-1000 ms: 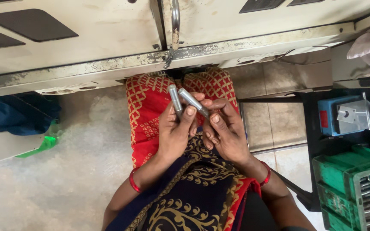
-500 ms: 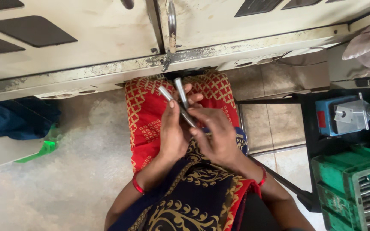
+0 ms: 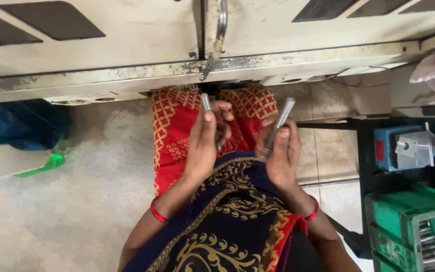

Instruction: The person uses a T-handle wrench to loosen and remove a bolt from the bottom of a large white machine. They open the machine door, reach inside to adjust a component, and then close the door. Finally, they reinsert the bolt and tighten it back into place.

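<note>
The left hand (image 3: 203, 146) is closed around a short grey metal rod (image 3: 206, 102), thumb pressed along its side, so that only the rod's upper end shows above the fingers; the right hand (image 3: 281, 153) is clamped on a longer grey metal rod (image 3: 278, 127), which tilts up and to the right, its top end free above the fingertips and its lower end near the heel of the hand; the two rods are apart, each in its own hand, held over the person's lap; a thin red bangle (image 3: 157, 211) circles the left wrist and a second red bangle (image 3: 312, 209) the right; under the hands lies red cloth with a gold lattice pattern (image 3: 169, 126), and nearer the camera a dark blue cloth with gold scrollwork (image 3: 227, 216); beyond the hands runs the worn cream-painted metal edge of a machine (image 3: 127, 75), with a curved metal handle (image 3: 221, 25) hanging down its front; on the grey concrete floor (image 3: 66, 201) to the left lies a bright green scrap (image 3: 44, 165) beside a blue bundle (image 3: 21, 126); to the right stands a green plastic crate (image 3: 404, 216) holding more grey metal pieces (image 3: 431, 244), and above it a blue block with a grey metal fitting (image 3: 404, 147).
</note>
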